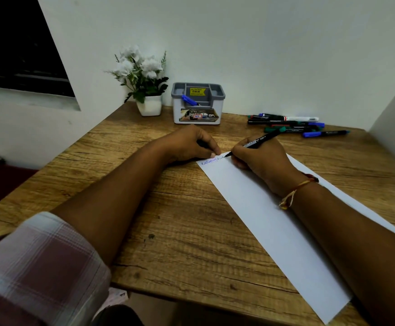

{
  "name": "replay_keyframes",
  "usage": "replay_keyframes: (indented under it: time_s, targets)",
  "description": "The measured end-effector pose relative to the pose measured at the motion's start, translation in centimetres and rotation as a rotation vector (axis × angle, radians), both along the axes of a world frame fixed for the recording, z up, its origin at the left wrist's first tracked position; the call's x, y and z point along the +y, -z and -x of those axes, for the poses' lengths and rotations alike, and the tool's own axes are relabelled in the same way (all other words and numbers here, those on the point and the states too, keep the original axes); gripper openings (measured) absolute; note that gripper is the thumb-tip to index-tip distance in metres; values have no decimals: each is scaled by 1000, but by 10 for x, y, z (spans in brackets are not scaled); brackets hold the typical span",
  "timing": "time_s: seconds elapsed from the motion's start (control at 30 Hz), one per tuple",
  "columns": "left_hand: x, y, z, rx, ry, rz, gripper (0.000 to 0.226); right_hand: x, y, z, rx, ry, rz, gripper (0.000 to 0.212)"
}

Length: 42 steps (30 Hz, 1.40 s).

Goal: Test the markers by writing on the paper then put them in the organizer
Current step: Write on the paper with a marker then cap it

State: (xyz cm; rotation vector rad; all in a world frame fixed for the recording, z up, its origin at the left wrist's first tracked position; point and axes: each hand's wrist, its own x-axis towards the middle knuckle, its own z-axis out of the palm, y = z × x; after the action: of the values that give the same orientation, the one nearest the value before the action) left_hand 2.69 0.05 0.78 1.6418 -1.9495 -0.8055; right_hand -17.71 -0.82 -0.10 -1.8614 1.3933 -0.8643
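Paper [262,220] is running slantwise to the near edge of the desk [168,231], bare wood lying left of it — right hand [262,161] is gripping a black marker [262,138], left hand [191,144] clutching a black cap [201,144].

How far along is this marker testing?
Early. One blue marker already stands in the organizer, and blue scribbles mark the paper. The right hand writes with a black marker; the left hand, gripping what looks like its cap, steadies the paper. The pile of markers is left.

black marker [262,138] tip on white paper [262,220], loose markers [293,124] right of grey organizer [217,107]
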Motion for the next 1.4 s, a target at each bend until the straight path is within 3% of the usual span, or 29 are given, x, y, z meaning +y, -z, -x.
replay_keyframes:
  time_s: [1.4]
  targets:
    - [-1, 1, -1, 19, 6, -5, 19, -3, 5, 2, -16, 61, 12, 24]
